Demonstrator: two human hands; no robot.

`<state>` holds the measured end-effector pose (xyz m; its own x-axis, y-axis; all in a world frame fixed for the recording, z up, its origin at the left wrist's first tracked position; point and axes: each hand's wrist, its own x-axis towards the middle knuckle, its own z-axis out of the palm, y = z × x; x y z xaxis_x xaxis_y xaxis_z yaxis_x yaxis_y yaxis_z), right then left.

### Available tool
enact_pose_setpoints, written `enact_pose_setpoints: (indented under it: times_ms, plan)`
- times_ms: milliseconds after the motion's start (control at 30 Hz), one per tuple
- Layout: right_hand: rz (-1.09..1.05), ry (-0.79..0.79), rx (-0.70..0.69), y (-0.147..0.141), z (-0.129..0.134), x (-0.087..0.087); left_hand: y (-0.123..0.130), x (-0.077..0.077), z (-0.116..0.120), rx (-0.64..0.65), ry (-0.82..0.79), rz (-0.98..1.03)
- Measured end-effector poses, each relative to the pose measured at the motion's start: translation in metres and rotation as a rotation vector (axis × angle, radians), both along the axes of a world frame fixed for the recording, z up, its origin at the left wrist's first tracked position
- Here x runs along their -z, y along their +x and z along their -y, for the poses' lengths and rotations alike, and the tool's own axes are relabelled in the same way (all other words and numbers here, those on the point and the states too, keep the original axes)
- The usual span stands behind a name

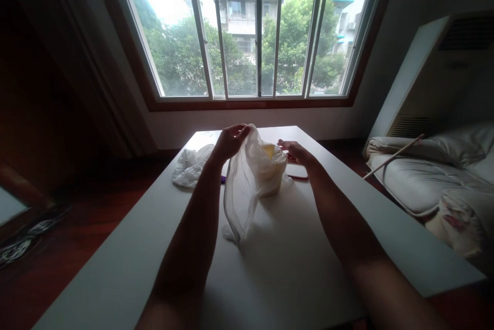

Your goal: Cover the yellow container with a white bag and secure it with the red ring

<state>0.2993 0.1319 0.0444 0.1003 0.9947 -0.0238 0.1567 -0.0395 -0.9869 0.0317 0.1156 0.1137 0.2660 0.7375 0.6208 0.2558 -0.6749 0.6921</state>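
Note:
A thin, translucent white plastic bag [242, 196] is stretched upward from the table, with its lower end hanging toward me. My left hand [232, 139] pinches its upper edge. The bag surrounds a pale yellowish tub-like container [272, 178], which stands on the table; a yellow patch shows at its top. On the container's right side is my right hand [295, 151], its fingers apart and reaching toward the rim. Whether those fingertips touch the bag is hard to see in the dim light.
A crumpled white plastic bag [188, 168] lies left of my left forearm on the white table [127, 263]. Beyond my right hand lies a flat, pale, dark-edged object [298, 171]. A padded seat [443, 175] with a stick [393, 156] stands right; cables [23, 242] lie left.

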Motion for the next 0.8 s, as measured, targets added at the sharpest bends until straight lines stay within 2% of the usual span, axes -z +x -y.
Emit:
enact_pose_setpoints:
  times_ms: [167,333,433,567,700,800]
  plan:
    - [0.113,-0.078,-0.066,0.001,0.003,0.005,0.008,0.000,0.018,0.011,0.107,-0.193]
    - [0.129,-0.075,-0.187,0.002,0.011,-0.001,0.010,0.001,0.027,0.016,0.134,-0.201]
    - [0.119,-0.055,-0.230,0.000,0.010,0.002,0.009,0.001,0.028,-0.019,0.168,-0.182]
    - [0.201,-0.061,-0.247,-0.004,0.006,0.009,0.008,0.001,0.028,-0.100,0.170,-0.195]
    - [0.244,-0.041,-0.238,-0.006,0.001,0.013,0.006,0.000,0.026,-0.124,0.145,-0.205]
    - [0.194,-0.013,-0.118,-0.004,-0.002,0.013,0.004,-0.001,0.021,-0.140,0.141,-0.173]
